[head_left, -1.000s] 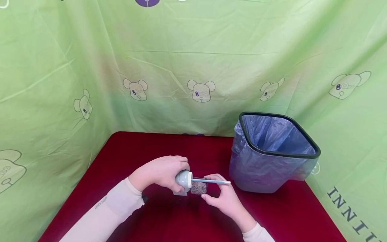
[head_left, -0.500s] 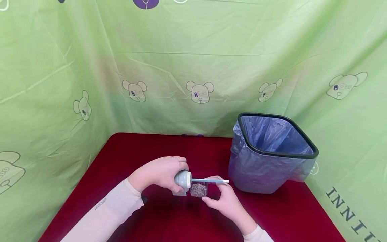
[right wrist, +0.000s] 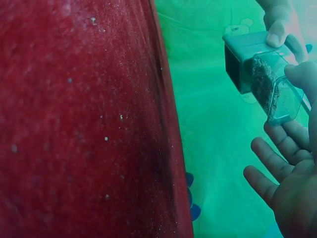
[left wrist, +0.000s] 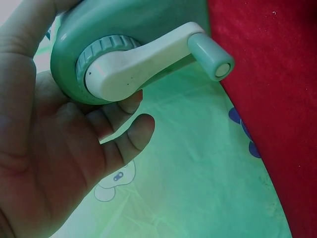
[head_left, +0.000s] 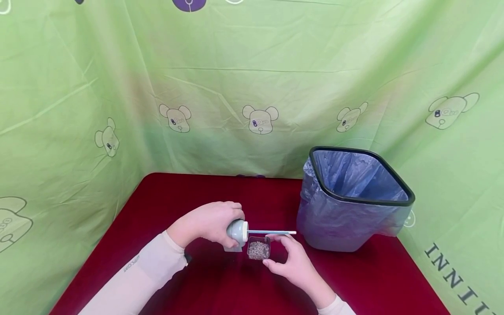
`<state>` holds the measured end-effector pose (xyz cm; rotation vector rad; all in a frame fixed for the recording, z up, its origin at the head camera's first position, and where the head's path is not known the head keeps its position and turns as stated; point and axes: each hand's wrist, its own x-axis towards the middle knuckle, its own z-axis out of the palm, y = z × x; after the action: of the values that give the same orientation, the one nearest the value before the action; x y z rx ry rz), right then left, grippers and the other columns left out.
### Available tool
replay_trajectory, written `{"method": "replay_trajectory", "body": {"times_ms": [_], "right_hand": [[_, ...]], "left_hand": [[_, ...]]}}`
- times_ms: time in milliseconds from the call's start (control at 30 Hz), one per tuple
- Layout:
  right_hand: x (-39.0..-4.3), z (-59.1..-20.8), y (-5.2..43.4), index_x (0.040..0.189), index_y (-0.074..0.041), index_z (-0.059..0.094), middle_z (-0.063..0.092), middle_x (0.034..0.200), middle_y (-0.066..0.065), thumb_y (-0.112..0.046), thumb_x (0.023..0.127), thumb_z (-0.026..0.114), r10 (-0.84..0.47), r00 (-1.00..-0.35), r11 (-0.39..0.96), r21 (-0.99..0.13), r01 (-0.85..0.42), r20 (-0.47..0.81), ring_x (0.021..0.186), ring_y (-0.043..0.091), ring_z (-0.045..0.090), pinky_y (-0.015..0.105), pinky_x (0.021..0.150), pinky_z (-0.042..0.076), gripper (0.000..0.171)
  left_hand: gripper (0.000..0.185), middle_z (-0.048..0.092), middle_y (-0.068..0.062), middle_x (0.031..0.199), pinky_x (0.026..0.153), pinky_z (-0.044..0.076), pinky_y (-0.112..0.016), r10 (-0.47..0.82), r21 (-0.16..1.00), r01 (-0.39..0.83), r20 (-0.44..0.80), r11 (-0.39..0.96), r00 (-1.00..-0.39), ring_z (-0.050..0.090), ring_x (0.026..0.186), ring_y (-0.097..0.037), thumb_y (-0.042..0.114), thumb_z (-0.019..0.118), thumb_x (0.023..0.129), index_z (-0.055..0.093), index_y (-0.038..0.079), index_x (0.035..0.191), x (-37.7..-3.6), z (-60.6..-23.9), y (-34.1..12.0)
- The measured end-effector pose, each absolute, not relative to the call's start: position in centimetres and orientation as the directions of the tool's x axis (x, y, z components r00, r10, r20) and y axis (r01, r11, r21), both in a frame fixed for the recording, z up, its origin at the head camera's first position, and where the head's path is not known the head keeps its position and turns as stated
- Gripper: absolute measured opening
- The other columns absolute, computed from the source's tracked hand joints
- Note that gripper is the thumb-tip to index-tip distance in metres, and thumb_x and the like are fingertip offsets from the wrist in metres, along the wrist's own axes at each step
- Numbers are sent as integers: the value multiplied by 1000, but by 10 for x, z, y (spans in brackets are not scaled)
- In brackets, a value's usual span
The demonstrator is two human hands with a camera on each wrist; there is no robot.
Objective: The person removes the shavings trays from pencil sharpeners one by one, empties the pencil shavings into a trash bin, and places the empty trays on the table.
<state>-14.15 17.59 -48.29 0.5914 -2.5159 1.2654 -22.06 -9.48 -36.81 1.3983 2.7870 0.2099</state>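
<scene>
My left hand grips a grey-green crank pencil sharpener lying on its side. A light blue pencil sticks out of its white front, pointing right. In the left wrist view the white crank handle with its green knob shows clearly. My right hand pinches a small clear shavings drawer between thumb and fingers, just below the pencil. Grey-brown shavings partly fill it. In the right wrist view the drawer overlaps the sharpener's body, whose dark hollow faces out beside it.
A bin with a black rim and bluish liner bag stands at the right on the red-covered table. Small pale specks lie on the cloth in the right wrist view. Green printed curtains enclose the back and sides.
The shavings drawer has tipped so its open top and the shavings face the head camera more, and has dropped slightly. The sharpener and pencil have shifted slightly up and left.
</scene>
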Motion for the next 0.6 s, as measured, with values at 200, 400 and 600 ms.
{"method": "replay_trajectory", "body": {"times_ms": [200,400,600], "right_hand": [[-141,-483,176,123,-20,67,68,121,-16,-22,72,92,-250,-866,535,-684,-496,432,115,10,64,38,98,53,57],[-142,-484,177,124,-22,66,67,122,-16,-23,72,93,-252,-869,539,-684,-492,427,115,11,64,38,99,53,58],[-142,-484,178,127,-26,65,66,122,-16,-25,74,92,-278,-862,506,-698,-507,424,115,11,63,46,99,53,59]], "left_hand": [[46,56,13,93,73,51,-22,799,117,798,48,591,-599,54,82,-4,46,86,71,69,21,106,-223,-370,-94],[47,57,13,95,73,51,-21,799,113,799,50,591,-599,55,83,-4,46,86,72,69,21,107,-225,-370,-93],[48,57,13,94,72,51,-22,797,111,797,52,594,-601,54,82,-4,47,86,71,69,20,107,-228,-371,-92]]}}
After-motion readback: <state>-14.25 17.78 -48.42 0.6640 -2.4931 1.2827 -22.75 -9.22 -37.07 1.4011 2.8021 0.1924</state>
